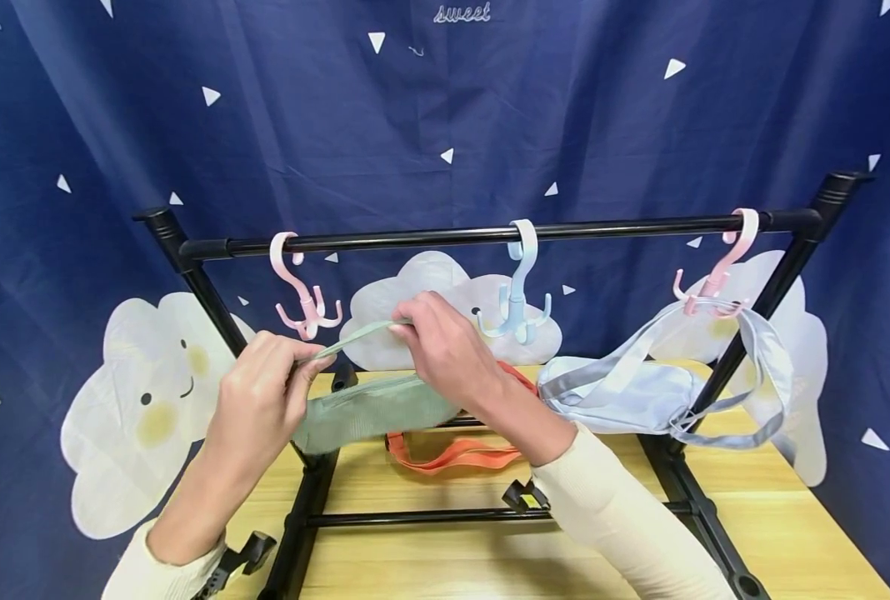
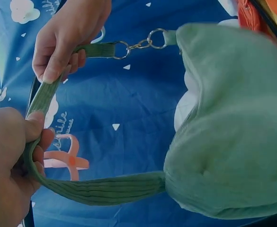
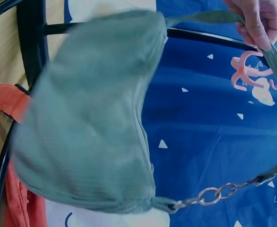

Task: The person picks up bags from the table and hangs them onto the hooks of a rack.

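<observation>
A green corduroy handbag (image 1: 373,410) hangs by its strap (image 1: 362,333) between both hands, in front of the rack. My left hand (image 1: 261,387) pinches one part of the strap, and my right hand (image 1: 448,350) pinches it farther right, the stretch between them pulled fairly straight. In the left wrist view metal rings and a chain (image 2: 139,45) join one strap end to the bag. The left pink hook (image 1: 308,312) hangs from the bar just beyond my left hand. Right of my right hand hangs the light blue hook (image 1: 517,312).
A black rack's top bar (image 1: 415,239) spans the view. From the right pink hook (image 1: 711,283) hangs a pale blue bag (image 1: 625,393) by its straps. An orange bag strap (image 1: 452,457) shows low behind the green bag, above the wooden tabletop (image 1: 415,558). A blue curtain (image 1: 325,125) stands behind.
</observation>
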Demonstrator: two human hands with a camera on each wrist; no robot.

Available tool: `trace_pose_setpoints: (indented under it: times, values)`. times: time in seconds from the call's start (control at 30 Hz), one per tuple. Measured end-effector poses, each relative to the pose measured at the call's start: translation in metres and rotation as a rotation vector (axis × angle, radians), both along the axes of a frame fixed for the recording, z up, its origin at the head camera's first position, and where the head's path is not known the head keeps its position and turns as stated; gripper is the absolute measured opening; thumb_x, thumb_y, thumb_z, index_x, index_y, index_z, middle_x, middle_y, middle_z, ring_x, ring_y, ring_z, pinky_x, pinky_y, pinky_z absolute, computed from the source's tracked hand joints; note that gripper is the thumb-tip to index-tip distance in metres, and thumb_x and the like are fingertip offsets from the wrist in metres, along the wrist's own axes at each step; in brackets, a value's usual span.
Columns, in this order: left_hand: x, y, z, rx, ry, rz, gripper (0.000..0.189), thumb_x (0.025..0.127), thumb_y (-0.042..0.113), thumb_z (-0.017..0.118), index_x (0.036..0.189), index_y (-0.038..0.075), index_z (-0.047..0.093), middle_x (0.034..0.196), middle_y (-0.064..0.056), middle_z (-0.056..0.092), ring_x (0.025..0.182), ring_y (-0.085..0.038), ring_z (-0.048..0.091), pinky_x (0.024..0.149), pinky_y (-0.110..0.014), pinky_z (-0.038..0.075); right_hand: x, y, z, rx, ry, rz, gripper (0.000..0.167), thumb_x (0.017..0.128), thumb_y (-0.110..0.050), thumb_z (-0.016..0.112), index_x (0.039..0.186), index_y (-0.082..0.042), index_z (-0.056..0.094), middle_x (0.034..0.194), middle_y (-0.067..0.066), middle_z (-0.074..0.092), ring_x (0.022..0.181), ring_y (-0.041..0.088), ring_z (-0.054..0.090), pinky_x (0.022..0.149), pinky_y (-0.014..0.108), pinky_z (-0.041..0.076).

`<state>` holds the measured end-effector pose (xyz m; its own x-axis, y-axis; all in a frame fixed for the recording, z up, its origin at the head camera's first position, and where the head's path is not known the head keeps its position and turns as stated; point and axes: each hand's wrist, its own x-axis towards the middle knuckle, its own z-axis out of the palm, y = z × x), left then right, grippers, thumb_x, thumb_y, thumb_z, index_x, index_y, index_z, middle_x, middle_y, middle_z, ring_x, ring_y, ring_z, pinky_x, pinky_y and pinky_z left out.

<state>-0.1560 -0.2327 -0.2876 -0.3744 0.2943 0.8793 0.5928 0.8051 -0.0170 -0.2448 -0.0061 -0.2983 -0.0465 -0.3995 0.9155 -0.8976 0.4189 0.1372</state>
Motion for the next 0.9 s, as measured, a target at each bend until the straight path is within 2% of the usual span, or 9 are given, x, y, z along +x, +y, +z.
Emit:
trace_pose_setpoints:
  times: [0.23, 0.43, 0.57, 0.7, 0.9]
  values:
    - [-0.001, -0.005, 0.008, -0.025, 0.033, -0.020, 0.043, 0.109, 0.036, 0.051, 0.096, -0.001, 0.070, 0.082, -0.011, 0.071, 0.071, -0.021, 0.054, 0.062, -0.030, 0.041, 0.000, -0.003, 0.005, 0.012, -0.028, 0.016, 0.022, 0.110, -0.019, 0.045, 0.105, 0.000, 0.056, 0.089, 0.009, 0.059, 0.080, 0.020, 0.055, 0.074, 0.027, 0.053]
    - [0.000, -0.010, 0.016, -0.056, 0.043, -0.016, 0.044, 0.109, 0.037, 0.051, 0.094, 0.000, 0.069, 0.079, -0.009, 0.069, 0.071, -0.020, 0.052, 0.060, -0.029, 0.040, -0.002, -0.007, 0.008, 0.005, -0.009, 0.019, 0.025, 0.111, -0.021, 0.043, 0.105, -0.001, 0.056, 0.088, 0.008, 0.057, 0.078, 0.019, 0.054, 0.072, 0.027, 0.051]
    - [0.001, -0.014, 0.021, -0.075, 0.022, -0.003, 0.046, 0.110, 0.038, 0.049, 0.093, 0.000, 0.069, 0.077, -0.008, 0.066, 0.071, -0.019, 0.050, 0.059, -0.029, 0.040, -0.004, -0.010, 0.010, 0.008, 0.002, 0.011, 0.028, 0.111, -0.022, 0.041, 0.104, -0.001, 0.057, 0.087, 0.008, 0.057, 0.078, 0.020, 0.054, 0.073, 0.028, 0.051]
    - [0.003, -0.018, 0.024, -0.098, -0.004, 0.012, 0.049, 0.110, 0.039, 0.046, 0.093, -0.001, 0.069, 0.081, -0.010, 0.070, 0.073, -0.022, 0.054, 0.061, -0.030, 0.041, -0.006, -0.012, 0.011, 0.019, 0.008, 0.012, 0.029, 0.111, -0.022, 0.040, 0.104, -0.001, 0.058, 0.087, 0.007, 0.058, 0.079, 0.020, 0.055, 0.074, 0.028, 0.051]
    - [0.004, -0.025, 0.029, -0.122, -0.017, 0.038, 0.048, 0.110, 0.038, 0.047, 0.094, -0.002, 0.069, 0.083, -0.011, 0.072, 0.074, -0.024, 0.056, 0.063, -0.033, 0.042, -0.007, -0.015, 0.018, 0.050, -0.018, 0.019, 0.013, 0.107, -0.013, 0.055, 0.107, -0.001, 0.060, 0.093, 0.008, 0.062, 0.086, 0.021, 0.058, 0.082, 0.028, 0.053]
